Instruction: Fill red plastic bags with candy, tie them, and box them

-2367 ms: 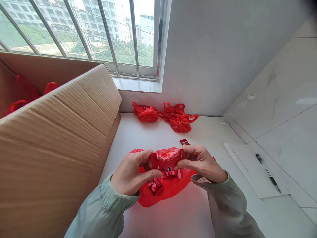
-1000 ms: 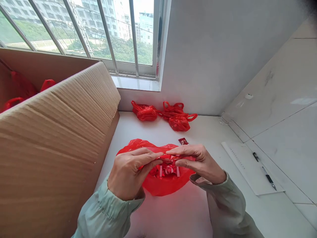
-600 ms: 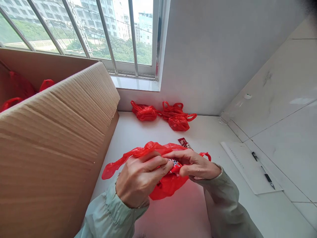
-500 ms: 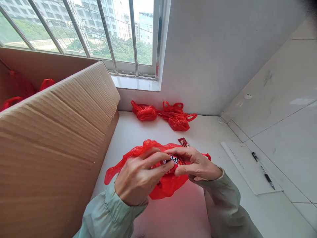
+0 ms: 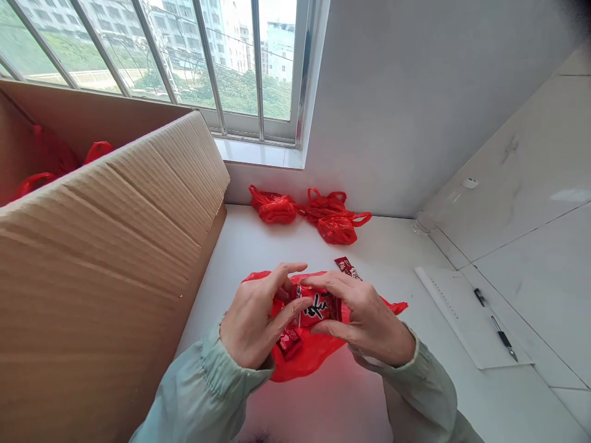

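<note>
A shiny red snack packet [image 5: 318,307] with black and white lettering is held between my two hands, low over the spread red plastic bag [image 5: 300,364]. My right hand [image 5: 367,311] grips its right side, thumb along the lower edge and fingers along the top. At the packet's left end, my left hand [image 5: 256,317] has its thumb across the front and other fingers curled behind, its index finger lifted off. A small dark red packet [image 5: 289,341] lies on the bag beneath the left thumb. Just beyond my right fingers is a narrow dark red sachet [image 5: 347,267], partly hidden.
A tall cardboard box [image 5: 152,246] with red bags inside stands at the left. Tied red bags [image 5: 335,224] sit along the back wall. Paper [image 5: 471,326] and a black pen [image 5: 503,338] lie at the right. A barred window is behind the box.
My left hand's fingers have spread wider and shifted left, uncovering more of the lettered packet. The small dark red packet on the bag now shows clearly. The view has shifted slightly.
</note>
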`<state>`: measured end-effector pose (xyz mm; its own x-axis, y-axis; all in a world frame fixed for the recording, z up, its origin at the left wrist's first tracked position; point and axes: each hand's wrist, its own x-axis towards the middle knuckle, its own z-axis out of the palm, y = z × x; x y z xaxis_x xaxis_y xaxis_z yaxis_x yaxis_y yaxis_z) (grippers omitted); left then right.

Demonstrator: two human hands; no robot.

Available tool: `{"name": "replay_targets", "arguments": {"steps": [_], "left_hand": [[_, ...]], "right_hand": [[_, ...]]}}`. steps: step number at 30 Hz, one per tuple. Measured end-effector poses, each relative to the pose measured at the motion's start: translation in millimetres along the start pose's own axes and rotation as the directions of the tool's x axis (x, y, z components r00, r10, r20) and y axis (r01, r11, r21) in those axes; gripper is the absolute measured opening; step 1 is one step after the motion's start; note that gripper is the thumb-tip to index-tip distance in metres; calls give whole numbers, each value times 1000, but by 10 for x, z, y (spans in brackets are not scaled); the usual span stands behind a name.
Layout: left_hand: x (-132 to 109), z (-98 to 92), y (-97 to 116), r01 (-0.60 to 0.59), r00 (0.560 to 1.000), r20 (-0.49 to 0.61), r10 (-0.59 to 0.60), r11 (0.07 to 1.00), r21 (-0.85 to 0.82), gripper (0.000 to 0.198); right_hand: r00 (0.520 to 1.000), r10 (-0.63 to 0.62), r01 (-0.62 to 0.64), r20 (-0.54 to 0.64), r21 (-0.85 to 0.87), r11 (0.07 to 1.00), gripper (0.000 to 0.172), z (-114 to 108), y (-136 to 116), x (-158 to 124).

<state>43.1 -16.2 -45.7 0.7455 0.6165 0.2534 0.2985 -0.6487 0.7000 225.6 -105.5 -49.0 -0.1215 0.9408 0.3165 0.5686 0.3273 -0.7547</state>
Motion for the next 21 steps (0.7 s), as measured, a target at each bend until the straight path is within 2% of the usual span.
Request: {"name": "replay_targets", "arguments": {"steps": [3, 6, 9, 11, 14, 16, 19, 21], "left_hand": [[2, -3, -13, -96, 994, -54, 96, 995, 1, 32], [-15, 7, -41, -158, 979, -122, 165, 985, 62, 35], [-26, -21, -33, -152, 980, -115, 159, 986, 71, 34], [-22, -66, -6, -107, 991, -76, 108, 994, 15, 29], [-5, -137, 42, -1, 999, -43, -2, 997, -78, 19], [7, -165, 67, 45, 999, -21, -48, 991, -126, 12], [17, -178, 91, 51, 999, -3, -51, 993, -104, 17], [17, -178, 102, 11, 999, -38, -12, 999, -43, 20]], "right_hand": [[993, 119, -119, 11, 136, 983, 51, -31, 19, 3], [967, 251, -253, 39, 225, 941, 30, -69, 48, 3], [942, 328, -334, 72, 291, 896, 16, -102, 58, -3], [928, 363, -370, 88, 352, 860, 10, -126, 50, -13], [926, 370, -369, 80, 408, 835, 11, -151, 33, -31], [938, 345, -328, 30, 397, 857, 11, -153, 24, -40], [948, 316, -284, -31, 366, 886, 8, -140, 12, -45], [946, 323, -287, -38, 373, 882, 7, -132, 8, -46]]}}
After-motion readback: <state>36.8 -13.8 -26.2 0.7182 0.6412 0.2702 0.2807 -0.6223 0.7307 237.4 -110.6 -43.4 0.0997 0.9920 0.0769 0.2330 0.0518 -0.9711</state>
